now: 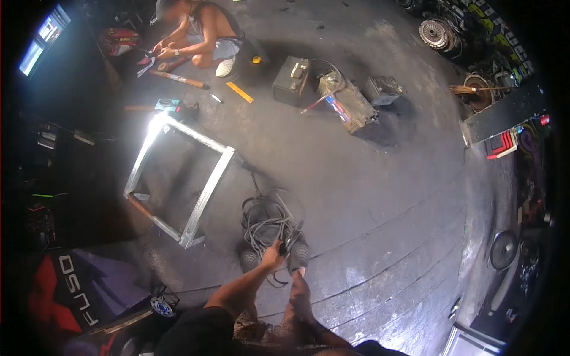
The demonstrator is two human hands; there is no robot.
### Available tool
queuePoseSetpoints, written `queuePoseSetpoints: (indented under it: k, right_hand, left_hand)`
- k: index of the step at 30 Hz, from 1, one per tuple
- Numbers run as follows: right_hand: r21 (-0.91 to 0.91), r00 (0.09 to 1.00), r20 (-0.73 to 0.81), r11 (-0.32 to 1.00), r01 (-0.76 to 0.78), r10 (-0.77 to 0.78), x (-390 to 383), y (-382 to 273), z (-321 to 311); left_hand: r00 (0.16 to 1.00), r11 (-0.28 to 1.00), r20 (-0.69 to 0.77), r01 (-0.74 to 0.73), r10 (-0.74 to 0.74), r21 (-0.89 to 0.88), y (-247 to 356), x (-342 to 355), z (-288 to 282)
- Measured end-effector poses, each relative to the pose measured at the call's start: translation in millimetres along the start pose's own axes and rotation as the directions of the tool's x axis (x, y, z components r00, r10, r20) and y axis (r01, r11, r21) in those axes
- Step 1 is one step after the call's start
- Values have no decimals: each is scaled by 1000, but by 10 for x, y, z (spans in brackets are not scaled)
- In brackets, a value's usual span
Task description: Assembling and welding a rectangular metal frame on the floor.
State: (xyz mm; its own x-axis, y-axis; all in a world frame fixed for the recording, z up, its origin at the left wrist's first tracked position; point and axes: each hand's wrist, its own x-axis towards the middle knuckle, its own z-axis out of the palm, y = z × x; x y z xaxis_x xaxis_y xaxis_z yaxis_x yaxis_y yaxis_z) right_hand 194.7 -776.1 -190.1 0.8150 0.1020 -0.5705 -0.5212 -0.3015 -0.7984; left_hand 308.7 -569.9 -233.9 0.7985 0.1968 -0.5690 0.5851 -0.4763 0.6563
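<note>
My left hand (pixel 274 256) is closed on a dark tool (pixel 287 242), whose exact kind I cannot make out, above a tangled heap of cables (pixel 261 222) between my shoes (pixel 300 255). My right forearm (pixel 317 329) comes in at the bottom beside my leg; its hand and fingers are not clearly distinguishable. Ahead to the left, a rectangular metal frame (pixel 207 191) lies on the floor, with a rusty tube along one side and a small teal-and-dark object (pixel 168 105) at its far corner.
A crouching person (pixel 202 35) handles items beside scattered tools (pixel 178 78). Dark cases (pixel 290 80) and a worn machine (pixel 350 104) stand ahead. Vehicle parts (pixel 436 35) line the right edge. A printed panel (pixel 119 285) and a small wheel (pixel 161 306) lie at lower left.
</note>
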Motion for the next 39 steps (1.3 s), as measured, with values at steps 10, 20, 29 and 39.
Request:
queuePoseSetpoints:
  k: [10,20,29,39]
  right_hand:
    - [414,972,123,900,134,-202,494,-688,-506]
    - [161,898,-72,883,441,-435,653,-1553,-765]
    - [41,986,-30,985,166,-164,1311,-2070,-1311]
    - [-233,984,-93,964,128,-154,1738,-2176,-1298]
  left_hand:
    - [971,971,36,-234,236,-57,1385,-677,-140]
    - [844,831,90,-536,528,148,2137,-864,-441]
    - [986,986,-161,-63,38,-155,816,-1388,-1206]
    - [837,938,-486,334,-251,91,-1325,-570,-2365]
